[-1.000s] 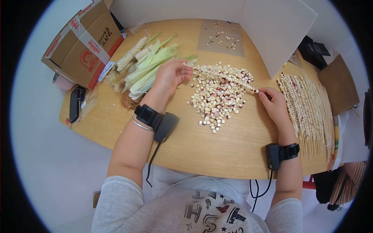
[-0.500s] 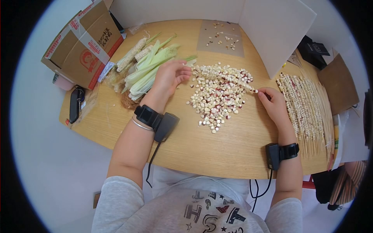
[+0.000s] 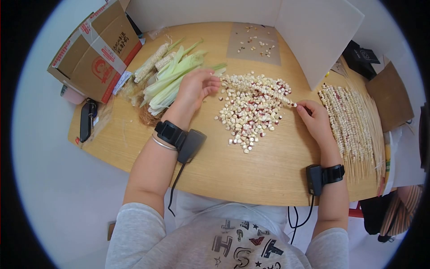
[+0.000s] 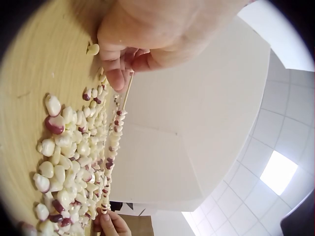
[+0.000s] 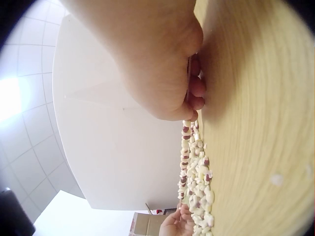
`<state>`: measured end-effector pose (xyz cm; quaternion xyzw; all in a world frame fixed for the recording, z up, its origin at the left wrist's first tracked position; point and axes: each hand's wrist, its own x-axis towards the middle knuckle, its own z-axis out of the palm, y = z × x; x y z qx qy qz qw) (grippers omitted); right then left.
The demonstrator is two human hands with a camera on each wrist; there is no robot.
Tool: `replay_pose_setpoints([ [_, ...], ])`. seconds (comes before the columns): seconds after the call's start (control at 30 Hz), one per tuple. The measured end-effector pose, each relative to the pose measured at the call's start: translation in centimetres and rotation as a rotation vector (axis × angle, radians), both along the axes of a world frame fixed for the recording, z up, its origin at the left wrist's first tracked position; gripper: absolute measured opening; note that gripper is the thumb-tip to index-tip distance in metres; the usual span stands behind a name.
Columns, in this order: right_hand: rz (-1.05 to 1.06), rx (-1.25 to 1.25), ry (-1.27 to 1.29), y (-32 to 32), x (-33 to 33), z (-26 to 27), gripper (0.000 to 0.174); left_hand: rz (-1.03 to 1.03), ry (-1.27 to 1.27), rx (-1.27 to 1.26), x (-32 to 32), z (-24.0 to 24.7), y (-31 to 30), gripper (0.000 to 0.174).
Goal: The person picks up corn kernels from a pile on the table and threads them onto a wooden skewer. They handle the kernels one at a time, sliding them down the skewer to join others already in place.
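A thin skewer strung with white and dark-red corn kernels (image 3: 275,93) stretches between both hands, over a loose pile of kernels (image 3: 251,119). My left hand (image 3: 197,89) pinches its far-left end; a short bare length of stick (image 4: 128,92) shows beside those fingertips in the left wrist view. The opposite end is pinched by my right hand (image 3: 316,121), thumb and fingertips right at the last kernels. In the right wrist view the kernel string (image 5: 184,157) runs away from the right fingers, low beside the pile.
Corn husks (image 3: 177,83) and cobs (image 3: 152,62) lie left, by a cardboard box (image 3: 96,51). Rows of filled skewers (image 3: 349,125) lie right. White panels (image 3: 324,40) stand behind, near a grey sheet (image 3: 251,56) with scattered kernels.
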<state>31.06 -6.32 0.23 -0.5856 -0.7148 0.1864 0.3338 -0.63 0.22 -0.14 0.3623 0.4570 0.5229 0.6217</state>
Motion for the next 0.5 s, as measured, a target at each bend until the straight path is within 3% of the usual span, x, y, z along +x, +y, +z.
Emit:
replay_pose_setpoints([
  [0.5,0.009,0.008,-0.019,0.00,0.00,0.09,0.018,0.018,0.016,0.022,-0.19,-0.28,0.11,0.018],
])
